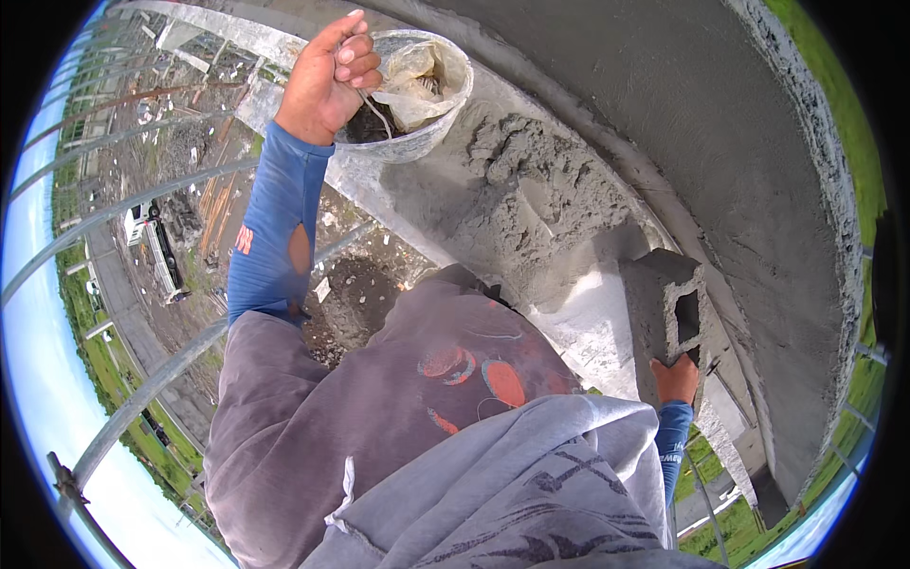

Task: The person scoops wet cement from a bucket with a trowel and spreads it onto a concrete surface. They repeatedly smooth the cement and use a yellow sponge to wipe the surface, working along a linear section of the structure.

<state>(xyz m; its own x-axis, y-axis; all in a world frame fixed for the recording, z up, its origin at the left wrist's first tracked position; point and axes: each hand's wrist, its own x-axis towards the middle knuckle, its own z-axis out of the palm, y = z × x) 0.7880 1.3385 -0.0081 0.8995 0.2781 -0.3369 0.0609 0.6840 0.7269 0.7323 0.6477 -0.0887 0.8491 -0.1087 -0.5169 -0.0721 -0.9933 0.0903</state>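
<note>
Closest to me, my right hand (675, 377) grips the near bottom corner of a grey concrete block (666, 305), fingers curled tight on its lower edge. The block stands upright on the ledge (597, 332), its long axis running up from my fingers, its hollow core facing right toward the curved plastered wall (720, 142). Beyond it, further along the ledge, lies a heap of wet mortar (531, 190), between the block and my other arm. Farthest out, my left hand (327, 81) is raised and closed on the rim and wire handle of a mortar-smeared plastic bucket (417, 90), which hangs just past the heap's far edge, well apart from the block.
</note>
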